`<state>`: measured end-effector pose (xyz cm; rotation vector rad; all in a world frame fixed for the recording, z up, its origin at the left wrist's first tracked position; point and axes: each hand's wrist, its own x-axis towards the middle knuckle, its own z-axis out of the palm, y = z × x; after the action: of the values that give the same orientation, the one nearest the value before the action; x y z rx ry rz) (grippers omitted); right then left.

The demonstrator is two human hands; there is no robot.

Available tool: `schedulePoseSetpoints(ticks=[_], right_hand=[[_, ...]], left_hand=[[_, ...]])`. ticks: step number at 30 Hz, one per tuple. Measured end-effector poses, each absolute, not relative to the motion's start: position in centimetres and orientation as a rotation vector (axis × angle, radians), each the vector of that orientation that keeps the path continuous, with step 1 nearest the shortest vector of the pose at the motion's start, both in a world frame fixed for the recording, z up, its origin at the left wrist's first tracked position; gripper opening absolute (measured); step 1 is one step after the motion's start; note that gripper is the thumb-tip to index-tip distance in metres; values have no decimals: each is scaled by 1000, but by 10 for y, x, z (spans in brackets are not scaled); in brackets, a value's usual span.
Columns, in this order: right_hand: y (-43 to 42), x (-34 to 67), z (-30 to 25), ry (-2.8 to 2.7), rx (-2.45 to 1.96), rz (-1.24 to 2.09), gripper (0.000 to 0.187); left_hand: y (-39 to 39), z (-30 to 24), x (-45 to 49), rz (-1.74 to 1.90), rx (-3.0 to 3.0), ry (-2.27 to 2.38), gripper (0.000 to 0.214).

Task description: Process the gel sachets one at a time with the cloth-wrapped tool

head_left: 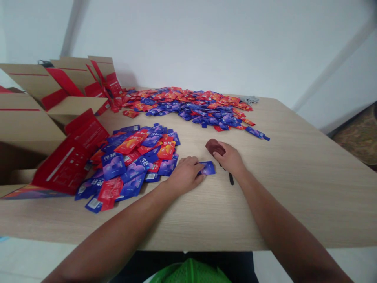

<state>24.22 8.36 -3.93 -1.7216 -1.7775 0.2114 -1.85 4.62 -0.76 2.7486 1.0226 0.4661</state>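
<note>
My left hand (187, 175) rests on the table with its fingers curled over the left end of a small purple packet (208, 168), which lies flat. To the right of it, my right hand (232, 158) grips a reddish-brown object (212, 146) with a rounded end; its kind I cannot make out. A thin black piece (231, 179) sticks out below that hand, and whether it belongs to the brown object is hidden. Left of my left hand lies a loose heap of purple and red packets (134, 161), some with barcodes showing.
A long pile of red, orange and purple packets (194, 104) runs along the back of the table (294, 177). Joined purple packets (257, 133) lie at its right end, and a grey crumpled item (250, 100) behind. Open red-and-brown cartons (70, 157) stand at the left.
</note>
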Motion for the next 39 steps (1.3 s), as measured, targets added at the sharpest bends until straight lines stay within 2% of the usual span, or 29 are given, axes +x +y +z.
schedulePoseSetpoints(ticks=[9, 17, 25, 33, 39], right_hand=[[76, 244, -26, -1764, -1682, 241, 47], [39, 212, 3, -2045, -1332, 312, 55], [47, 205, -29, -2076, -1500, 322, 58], [71, 209, -34, -1999, -1677, 148, 53], [83, 210, -40, -1986, -1686, 151, 54]], left_hand=[[35, -7, -13, 462, 2734, 1187, 28], [37, -13, -9, 516, 2697, 1200, 26], [38, -12, -9, 492, 2705, 1225, 24], [35, -9, -6, 460, 2685, 1247, 28], [33, -9, -2, 430, 2684, 1224, 30]])
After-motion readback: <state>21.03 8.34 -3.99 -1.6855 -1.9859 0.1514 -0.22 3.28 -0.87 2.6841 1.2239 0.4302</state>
